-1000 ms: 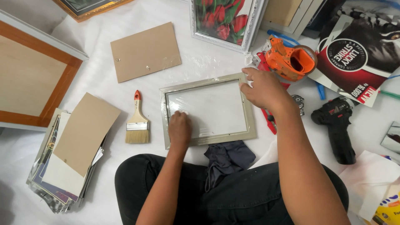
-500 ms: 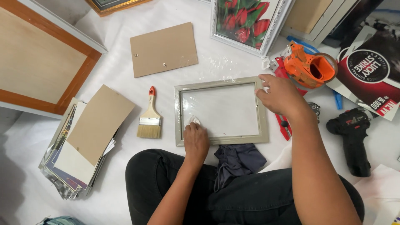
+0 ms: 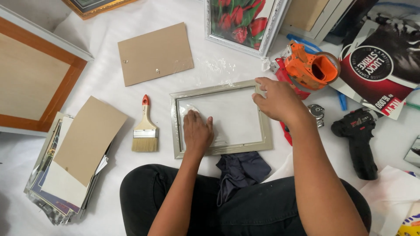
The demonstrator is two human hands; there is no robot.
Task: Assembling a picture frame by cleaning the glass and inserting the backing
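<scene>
While the white sheet-covered work surface (image 3: 109, 87) fills the whole view, the big wooden-edged brown backing panel (image 3: 30, 78) lies at far left, flat and face down. Top centre, there's a white ornate frame with a picture of red tulips (image 3: 243, 22), leaning in from the edge. Next down in size, the small grey rectangular picture frame (image 3: 221, 118) sits flat in the middle, right in front of the person's crossed dark-trousered legs (image 3: 245, 205). The left hand (image 3: 197, 131) is pressed palm-down on the pane inside that frame, fingers nearly flat and together, with something pale under the fingertips at the upper-left corner; what it is, I cannot tell. The right hand (image 3: 276, 101) lies over the frame's upper-right corner, fingers curled loosely over the edge, steadying rather than gripping. Up and left of the frame, a plain brown cardboard backing board (image 3: 155, 53) lies apart. At lower left, a stack of prints topped with brown card (image 3: 74, 153). At right, a black cordless drill (image 3: 361, 140) lies well clear, with an orange tape dispenser (image 3: 311, 67) just beyond the right hand. A dark blue crumpled cloth (image 3: 240, 170) touches the frame's lower edge. Smallest, a red-handled flat paintbrush (image 3: 145, 126) lies just beside the frame's left side.
</scene>
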